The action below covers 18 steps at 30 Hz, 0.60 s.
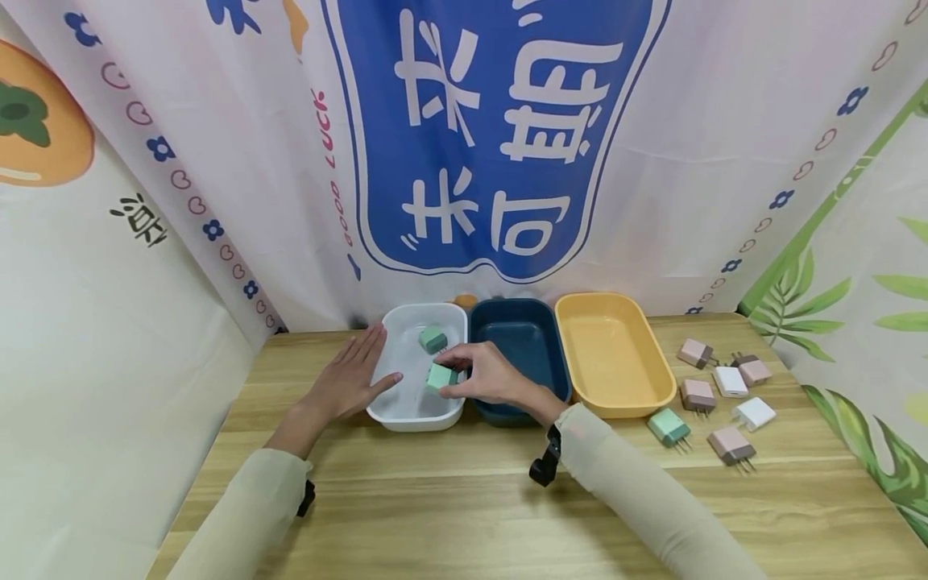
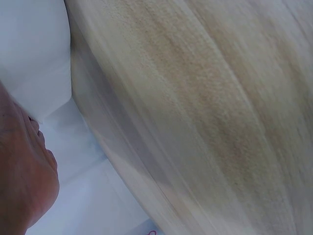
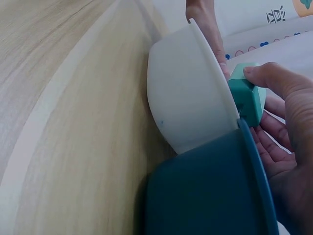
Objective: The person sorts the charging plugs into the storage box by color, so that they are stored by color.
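A white tray [image 1: 402,383], a navy tray [image 1: 518,338] and a yellow tray [image 1: 605,354] stand side by side on the table [image 1: 435,499]. Inside the white tray, toward its far end, lies a green charger [image 1: 433,339]. A second green charger [image 1: 440,377] is pinched between the thumb and fingers of the right hand [image 1: 489,373], over the white tray near its right wall; whether it touches the tray is unclear. The left hand [image 1: 350,370] rests on the white tray's left rim, fingers straight, thumb spread inward over the edge. The right hand and wrist cross the navy tray, hiding part of it. Right of the yellow tray lie four pink chargers [image 1: 732,445], two white chargers [image 1: 754,413] and another green charger [image 1: 669,428], its prongs showing. A printed curtain [image 1: 638,225] hangs behind the trays.
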{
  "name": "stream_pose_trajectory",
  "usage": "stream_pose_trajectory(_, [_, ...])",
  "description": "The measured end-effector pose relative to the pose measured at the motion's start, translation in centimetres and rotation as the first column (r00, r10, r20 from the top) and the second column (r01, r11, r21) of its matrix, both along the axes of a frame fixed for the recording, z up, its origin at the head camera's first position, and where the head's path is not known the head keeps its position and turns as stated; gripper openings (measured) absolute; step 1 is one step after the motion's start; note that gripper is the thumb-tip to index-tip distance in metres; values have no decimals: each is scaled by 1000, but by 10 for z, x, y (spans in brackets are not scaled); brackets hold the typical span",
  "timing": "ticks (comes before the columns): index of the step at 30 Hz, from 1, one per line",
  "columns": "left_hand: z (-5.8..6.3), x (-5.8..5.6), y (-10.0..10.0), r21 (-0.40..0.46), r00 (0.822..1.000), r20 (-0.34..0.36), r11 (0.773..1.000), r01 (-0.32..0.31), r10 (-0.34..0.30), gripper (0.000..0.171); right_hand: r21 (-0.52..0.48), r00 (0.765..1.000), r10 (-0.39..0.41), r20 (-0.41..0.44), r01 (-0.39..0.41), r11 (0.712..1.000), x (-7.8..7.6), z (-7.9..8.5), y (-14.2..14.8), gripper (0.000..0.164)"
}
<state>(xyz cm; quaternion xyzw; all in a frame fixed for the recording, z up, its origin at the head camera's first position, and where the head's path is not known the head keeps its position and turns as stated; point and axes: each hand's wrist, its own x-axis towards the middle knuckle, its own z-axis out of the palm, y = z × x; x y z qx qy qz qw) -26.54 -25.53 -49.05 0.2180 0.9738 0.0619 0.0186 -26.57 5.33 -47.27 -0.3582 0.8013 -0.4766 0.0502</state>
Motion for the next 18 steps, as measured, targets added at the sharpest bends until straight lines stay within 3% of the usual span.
stream_pose_trajectory(18, [0,-1,0,0,1000,11,1000,-9,9,98,-63,998,48,-30,-50,997,0,-5,2,45])
